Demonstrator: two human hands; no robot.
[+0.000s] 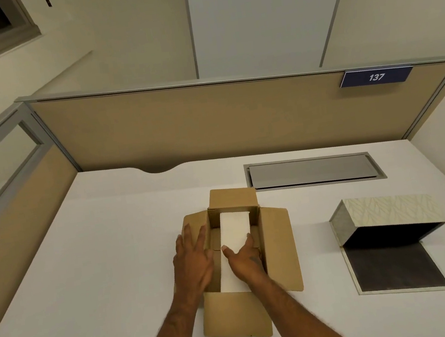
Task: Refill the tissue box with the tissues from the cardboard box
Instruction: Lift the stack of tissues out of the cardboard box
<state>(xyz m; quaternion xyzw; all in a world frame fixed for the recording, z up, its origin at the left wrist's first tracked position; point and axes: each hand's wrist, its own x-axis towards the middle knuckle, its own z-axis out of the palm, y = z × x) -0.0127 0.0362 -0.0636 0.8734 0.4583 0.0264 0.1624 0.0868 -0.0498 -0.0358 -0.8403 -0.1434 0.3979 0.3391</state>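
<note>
A brown cardboard box point(278, 248) lies open on the white desk, its flaps spread out. Inside it is a white stack of tissues point(235, 229). My left hand point(192, 260) rests flat with spread fingers on the box's left flap and wall. My right hand point(243, 259) lies on top of the tissue stack inside the box, thumb at the left side of the stack, fingers toward its right edge. The tissue box point(388, 210), pale with a leaf pattern, stands at the right with its dark-lined lid hinged open onto the desk.
The white desk point(101, 269) is bounded by tan partition panels at the back and left. A grey recessed cable hatch point(312, 171) sits behind the boxes. A blue plate reading 137 point(375, 77) hangs on the back panel.
</note>
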